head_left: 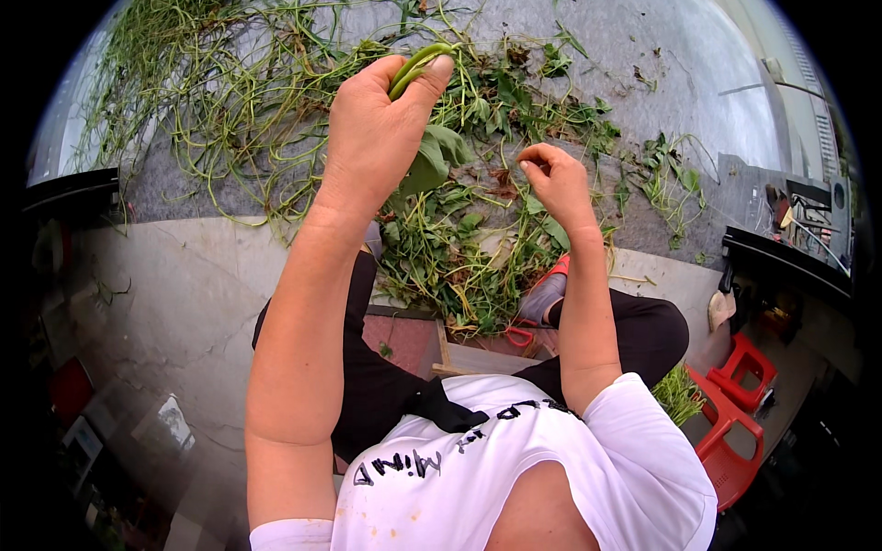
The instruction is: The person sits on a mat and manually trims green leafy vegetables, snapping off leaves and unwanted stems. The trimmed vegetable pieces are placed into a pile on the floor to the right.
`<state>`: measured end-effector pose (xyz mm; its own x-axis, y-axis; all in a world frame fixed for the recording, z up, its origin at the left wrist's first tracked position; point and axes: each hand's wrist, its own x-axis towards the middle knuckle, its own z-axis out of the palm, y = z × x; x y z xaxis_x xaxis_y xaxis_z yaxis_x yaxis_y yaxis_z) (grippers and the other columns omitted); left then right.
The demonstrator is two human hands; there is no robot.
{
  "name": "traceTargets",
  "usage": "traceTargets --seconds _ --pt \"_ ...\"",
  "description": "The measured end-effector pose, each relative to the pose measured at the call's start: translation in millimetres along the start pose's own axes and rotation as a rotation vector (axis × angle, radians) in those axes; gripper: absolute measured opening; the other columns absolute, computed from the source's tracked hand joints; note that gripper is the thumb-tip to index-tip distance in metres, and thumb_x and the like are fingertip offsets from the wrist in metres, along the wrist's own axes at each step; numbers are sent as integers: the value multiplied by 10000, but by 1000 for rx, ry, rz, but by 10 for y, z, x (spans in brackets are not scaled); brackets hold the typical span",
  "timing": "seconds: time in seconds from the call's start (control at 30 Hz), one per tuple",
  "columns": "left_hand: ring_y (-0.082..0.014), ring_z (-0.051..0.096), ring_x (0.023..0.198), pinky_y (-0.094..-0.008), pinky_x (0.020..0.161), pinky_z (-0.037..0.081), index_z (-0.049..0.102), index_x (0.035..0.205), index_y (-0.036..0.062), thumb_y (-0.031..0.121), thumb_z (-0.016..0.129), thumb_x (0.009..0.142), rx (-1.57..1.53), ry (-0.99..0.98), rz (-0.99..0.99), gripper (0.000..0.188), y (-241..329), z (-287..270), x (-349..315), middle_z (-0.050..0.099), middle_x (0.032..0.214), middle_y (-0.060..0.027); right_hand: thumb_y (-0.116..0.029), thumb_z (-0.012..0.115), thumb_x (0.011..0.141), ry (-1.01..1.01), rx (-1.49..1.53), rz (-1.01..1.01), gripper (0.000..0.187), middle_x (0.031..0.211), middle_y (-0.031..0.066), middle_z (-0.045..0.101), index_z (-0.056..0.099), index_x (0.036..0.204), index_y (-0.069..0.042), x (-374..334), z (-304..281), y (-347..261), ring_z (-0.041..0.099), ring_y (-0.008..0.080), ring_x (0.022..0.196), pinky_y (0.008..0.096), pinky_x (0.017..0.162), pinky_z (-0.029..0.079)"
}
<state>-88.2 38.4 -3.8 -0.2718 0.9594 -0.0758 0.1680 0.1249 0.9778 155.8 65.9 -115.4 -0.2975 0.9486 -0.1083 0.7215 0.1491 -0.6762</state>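
My left hand [377, 129] is raised over the pile and closed around a small bunch of green stalks [418, 69], the thumb pressed along them. A broad green leaf [434, 158] hangs just below that hand; whether it joins the stalks I cannot tell. My right hand [557, 182] is lower and to the right, above the near part of the pile. Its fingertips are pinched together, and what they hold, if anything, is too small to make out. Beneath both hands lies a loose heap of tangled green vines [441, 248] with leaves.
More long bare stems [239, 110] spread over the grey sheet [634, 37] at the far left. A red loop [520, 336] lies beside my shoe [544, 298]. At the right stand a red plastic chair [730, 450] and a bundle of green stems [678, 395].
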Motion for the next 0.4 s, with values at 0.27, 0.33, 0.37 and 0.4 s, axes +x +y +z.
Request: traceTargets --seconds 0.27,0.33,0.37,0.4 --pt "-305 518 499 -364 479 406 514 621 37 153 658 730 700 259 428 215 216 102 -141 516 556 -140 -177 602 802 46 -435 -375 246 930 84 639 619 1047 -157 392 73 -63 621 279 752 380 689 498" --pt "-363 513 524 -393 474 401 489 582 51 166 673 696 729 301 464 244 249 98 -153 502 560 -161 -230 627 847 237 -105 -279 431 1013 62 646 500 1258 -199 587 -14 -309 646 177 871 349 775 518" --pt "-346 533 525 -394 478 404 496 591 47 170 668 708 745 297 486 241 253 83 -156 512 557 -158 -203 637 844 299 23 -272 499 1034 79 632 441 1303 -187 623 -69 -457 638 197 826 325 754 513" --pt "-328 552 527 -395 482 406 504 600 42 174 663 720 755 291 511 239 232 74 -141 521 555 -156 -175 648 841 366 145 -261 572 1056 96 618 383 1348 -174 658 -99 -550 630 217 782 300 732 508"
